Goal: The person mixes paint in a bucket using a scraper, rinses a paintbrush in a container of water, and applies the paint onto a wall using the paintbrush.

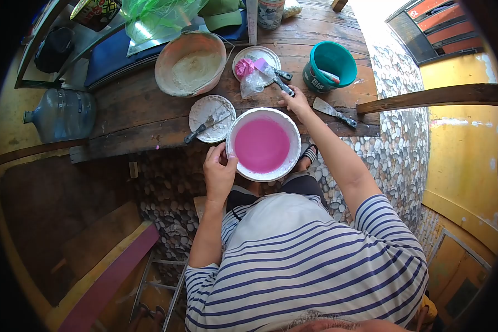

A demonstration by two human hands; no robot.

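Hands apart | left hand [220,172] pinched the rim of the white bucket [295,148], just to its right | right hand [296,102], the nearer, gripped a scraper [283,85] — long axis running forward-left from the fingers — blade hard to make out

You're at a makeshift workspace, probably at a home: worn plank table [141,114], scraper [334,112] and bucket of pink liquid [295,145] say workshop; water jug [66,115], pebble-patterned floor [399,113], patchy yellow wall [458,149] say household.
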